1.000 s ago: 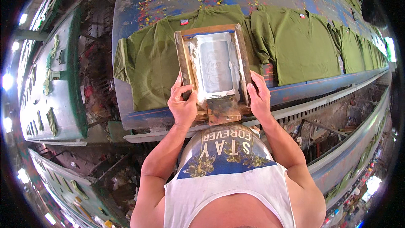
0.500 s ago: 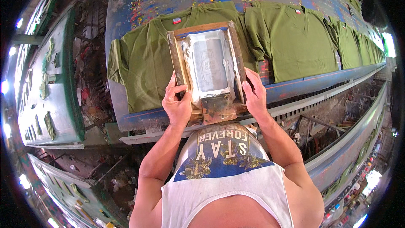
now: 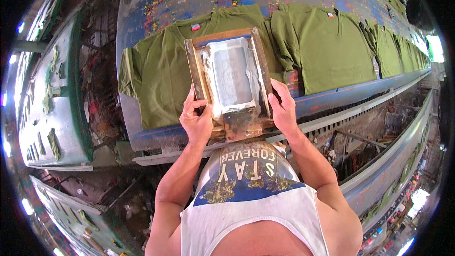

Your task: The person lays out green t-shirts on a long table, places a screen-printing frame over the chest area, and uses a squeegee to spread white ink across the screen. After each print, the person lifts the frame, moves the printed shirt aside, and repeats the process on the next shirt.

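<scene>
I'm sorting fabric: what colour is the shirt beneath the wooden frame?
The shirt is olive green, clearest in the head view.

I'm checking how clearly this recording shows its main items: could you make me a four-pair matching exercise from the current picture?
Column one:
1. Left hand
2. Frame
3. Tank top
4. Right hand

Column two:
A. Mostly white, with some blue
B. At the right side of the frame
C. Brown sides around a pale panel
D. At the left side of the frame

Right pairs: 1-D, 2-C, 3-A, 4-B
</scene>
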Motion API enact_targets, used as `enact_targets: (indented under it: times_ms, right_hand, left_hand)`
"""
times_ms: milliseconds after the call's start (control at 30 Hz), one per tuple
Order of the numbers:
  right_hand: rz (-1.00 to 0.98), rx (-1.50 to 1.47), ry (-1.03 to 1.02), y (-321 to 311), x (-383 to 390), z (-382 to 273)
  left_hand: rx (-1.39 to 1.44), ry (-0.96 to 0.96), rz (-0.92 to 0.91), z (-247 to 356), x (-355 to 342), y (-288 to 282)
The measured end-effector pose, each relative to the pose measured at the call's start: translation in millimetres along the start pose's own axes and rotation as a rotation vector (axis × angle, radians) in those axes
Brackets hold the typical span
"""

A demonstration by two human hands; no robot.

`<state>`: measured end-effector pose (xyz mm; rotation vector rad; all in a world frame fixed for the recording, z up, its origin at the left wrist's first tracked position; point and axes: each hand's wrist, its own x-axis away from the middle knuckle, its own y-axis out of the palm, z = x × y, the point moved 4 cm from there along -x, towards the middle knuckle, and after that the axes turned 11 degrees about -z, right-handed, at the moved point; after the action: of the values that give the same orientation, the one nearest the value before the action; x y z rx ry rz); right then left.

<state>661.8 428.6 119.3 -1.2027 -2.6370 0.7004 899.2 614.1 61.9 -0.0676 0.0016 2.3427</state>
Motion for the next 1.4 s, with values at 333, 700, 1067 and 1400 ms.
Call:
enact_targets:
  times_ms: [333, 700, 1067, 1400]
  right_hand:
    - [-0.576, 0.491, -0.468, 1, 38, -110]
    - [-0.569, 0.522, -0.41, 28, 0, -123]
    - [-0.528, 0.441, -0.374, 17, 30, -118]
    - [-0.51, 0.531, -0.398, 24, 39, -111]
  left_hand:
    - [-0.046, -0.049, -0.009, 4, -2, -1]
    - [-0.097, 0.009, -0.025, 10, -5, -2]
    - [-0.114, -0.008, -0.017, 9, -3, -1]
    - [0.096, -0.045, 0.029, 8, -11, -3]
